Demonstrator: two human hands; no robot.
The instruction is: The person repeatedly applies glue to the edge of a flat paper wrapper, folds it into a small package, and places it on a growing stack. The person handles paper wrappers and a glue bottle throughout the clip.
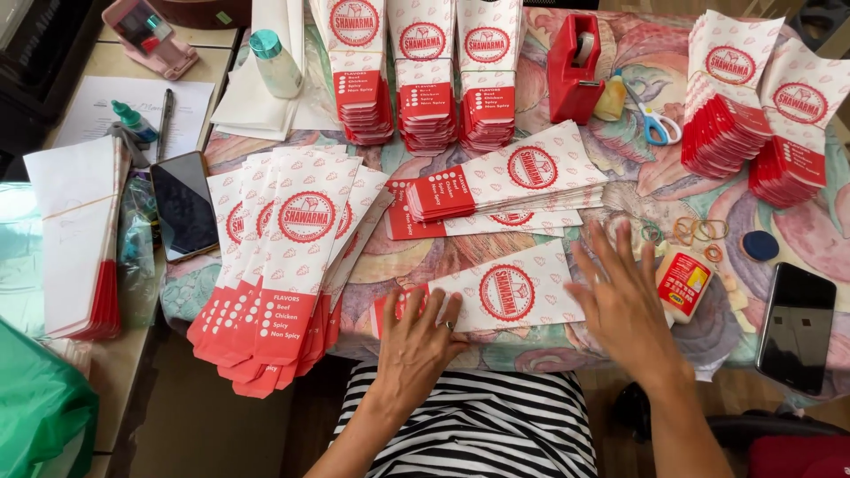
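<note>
Both hands flat and open, gripping nothing: left hand (416,341) pressing the red end of a single white-and-red paper sleeve (496,296), right hand (624,305) spread over its white end, fingers splayed. Sleeve lying crosswise at the near edge of the tabletop (620,168), just in front of the striped shirt. Best handled, by the look of it, with even palm pressure from the middle outward, keeping the long edges parallel so the crease sets straight and the printed face stays unwrinkled. Worth holding the red end pinned with the left while the right smooths away from it, not toward it, to avoid a buckle in the middle. Small glue bottle (683,283) standing just beside the right hand, close enough to knock over; a careful sweep needed there. Loose rubber bands (699,230) a little beyond it. Fanned stack of finished sleeves (283,265) to the left, hanging over the edge, and another stack (505,181) just behind the working piece; good to keep the single sleeve apart from both. Red tape dispenser (574,66) and scissors (651,124) well clear at the far side.
</note>
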